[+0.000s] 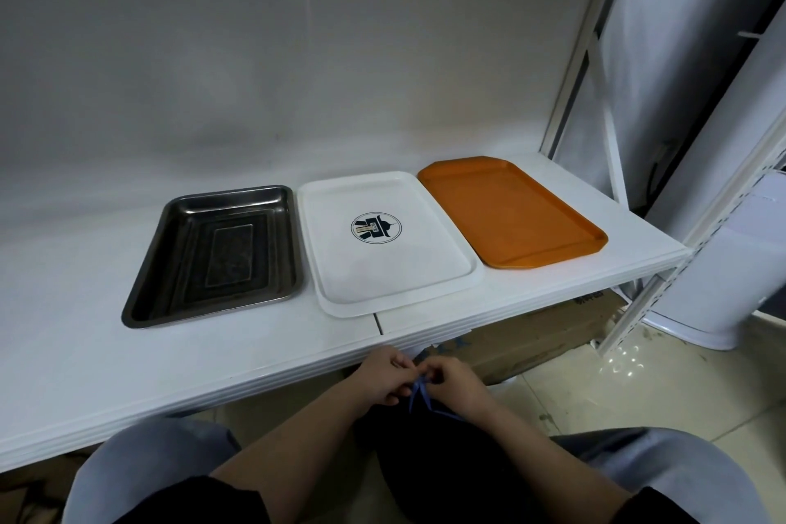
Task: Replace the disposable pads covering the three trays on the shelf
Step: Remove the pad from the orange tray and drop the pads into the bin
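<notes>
Both hands meet just below the front edge of the white shelf [127, 353]: left hand [383, 379] and right hand [457, 387], fingers curled, pinching a thin blue strip [419, 394] between them. Three bare trays sit side by side on the shelf: steel tray [178, 302] left, white tray [425, 272] with round dark logo [376, 228] (text unreadable) middle, orange tray [519, 208] right. Cardboard box [531, 332] under shelf, print illegible.
</notes>
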{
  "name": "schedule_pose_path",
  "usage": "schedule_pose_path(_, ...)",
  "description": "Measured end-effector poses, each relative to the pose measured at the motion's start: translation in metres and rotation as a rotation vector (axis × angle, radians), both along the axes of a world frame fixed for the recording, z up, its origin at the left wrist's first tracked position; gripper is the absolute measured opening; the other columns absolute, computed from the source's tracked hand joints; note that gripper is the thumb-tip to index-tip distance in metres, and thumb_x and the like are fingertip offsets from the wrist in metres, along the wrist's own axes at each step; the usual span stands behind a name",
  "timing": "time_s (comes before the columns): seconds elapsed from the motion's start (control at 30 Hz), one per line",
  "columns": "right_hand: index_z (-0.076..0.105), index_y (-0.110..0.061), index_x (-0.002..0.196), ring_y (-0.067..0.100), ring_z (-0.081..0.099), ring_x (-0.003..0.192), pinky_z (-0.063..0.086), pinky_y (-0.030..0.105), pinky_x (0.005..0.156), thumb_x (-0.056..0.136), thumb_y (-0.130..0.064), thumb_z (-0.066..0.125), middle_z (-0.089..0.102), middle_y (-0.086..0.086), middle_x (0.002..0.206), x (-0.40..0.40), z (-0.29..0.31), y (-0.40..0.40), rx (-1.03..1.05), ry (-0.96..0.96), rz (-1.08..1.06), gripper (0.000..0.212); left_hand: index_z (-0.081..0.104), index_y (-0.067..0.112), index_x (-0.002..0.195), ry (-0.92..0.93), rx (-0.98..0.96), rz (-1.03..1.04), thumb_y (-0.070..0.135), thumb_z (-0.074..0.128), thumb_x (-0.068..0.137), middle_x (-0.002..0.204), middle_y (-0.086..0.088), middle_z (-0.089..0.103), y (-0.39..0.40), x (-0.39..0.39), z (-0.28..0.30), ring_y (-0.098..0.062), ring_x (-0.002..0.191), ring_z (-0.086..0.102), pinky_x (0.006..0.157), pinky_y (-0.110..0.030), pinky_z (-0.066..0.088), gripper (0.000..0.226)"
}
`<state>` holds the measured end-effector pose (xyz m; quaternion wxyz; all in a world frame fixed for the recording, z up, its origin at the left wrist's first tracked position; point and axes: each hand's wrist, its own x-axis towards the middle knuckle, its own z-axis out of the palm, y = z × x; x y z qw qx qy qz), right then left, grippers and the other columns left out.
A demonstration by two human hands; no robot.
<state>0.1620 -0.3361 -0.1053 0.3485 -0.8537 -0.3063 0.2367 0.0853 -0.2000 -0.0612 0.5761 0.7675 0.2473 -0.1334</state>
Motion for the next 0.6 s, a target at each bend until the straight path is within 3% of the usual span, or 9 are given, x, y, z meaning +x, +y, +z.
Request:
schedule_pose_path(0.17,0.053,-0.035,0.069,0.004,0.054,0.070,0.042,0.020,0.067,0.082,-0.007,0.063,0.059,-0.011,0.070,0.000,0.000,-0.001,-0.003,-0.029,-0.056,0.033,0.052,0.020,0.083,0.017,-0.042,0.060,0.021,0.046,0.097,0.073,0.004,0.066,0.002,-0.002,0.001,-0.005,0.054,0.057,0.047,-0.015,0.041,0.015)
schedule_pose_path(0.27,0.050,-0.031,0.069,0.005,0.051,0.066,0.040,0.023,0.064,0.081,-0.006,0.063,0.057,-0.007,0.069,-0.001,0.003,-0.003,0.026,-0.049,-0.092,0.031,0.052,0.018,0.091,0.027,0.051,0.001,0.017,0.041,0.098,0.080,0.001,0.066,0.004,-0.004,-0.008,-0.008,0.057,0.059,0.049,-0.019,0.044,0.014)
schedule_pose_path(0.33,0.052,-0.030,0.071,0.007,0.052,0.067,0.039,0.023,0.063,0.081,-0.006,0.063,0.059,-0.004,0.071,-0.002,0.005,-0.004,0.075,-0.056,-0.106,0.029,0.051,0.017,0.098,-0.013,0.166,-0.117,0.008,0.042,0.094,0.092,-0.003,0.062,0.004,-0.006,-0.013,-0.013,0.070,0.059,0.057,-0.028,0.047,0.013)
schedule_pose_path(0.4,0.056,-0.030,0.072,0.008,0.054,0.069,0.040,0.023,0.063,0.083,-0.009,0.065,0.064,0.003,0.075,-0.003,0.008,-0.004,0.146,-0.048,-0.126,0.026,0.051,0.015,0.112,-0.069,0.357,-0.322,0.000,0.047,0.085,0.110,-0.010,0.056,0.005,-0.005,-0.018,-0.021,0.098,0.056,0.080,-0.035,0.046,0.030)
schedule_pose_path(0.47,0.057,-0.032,0.072,0.004,0.055,0.069,0.041,0.021,0.063,0.087,-0.015,0.066,0.067,0.005,0.077,-0.005,0.014,-0.005,0.209,-0.041,-0.137,0.025,0.036,0.014,0.139,-0.032,0.548,-0.508,0.009,0.059,0.079,0.138,-0.014,0.037,0.005,-0.005,-0.024,-0.028,0.128,0.038,0.105,-0.032,0.036,0.064)
schedule_pose_path(0.53,0.057,-0.034,0.072,0.003,0.056,0.068,0.041,0.020,0.063,0.090,-0.017,0.063,0.065,0.001,0.074,-0.007,0.019,-0.006,0.246,-0.030,-0.134,0.026,0.014,0.020,0.150,0.060,0.568,-0.582,0.020,0.068,0.076,0.152,-0.012,0.013,0.004,-0.005,-0.032,-0.032,0.142,0.016,0.116,-0.035,0.023,0.092)
schedule_pose_path(0.6,0.059,-0.033,0.072,0.007,0.059,0.069,0.045,0.023,0.066,0.092,-0.017,0.060,0.065,-0.001,0.072,-0.009,0.023,-0.008,0.278,-0.010,-0.131,0.025,0.008,0.023,0.151,0.080,0.536,-0.604,0.027,0.071,0.075,0.156,-0.011,0.003,0.004,-0.005,-0.040,-0.030,0.146,0.002,0.119,-0.038,0.016,0.099)
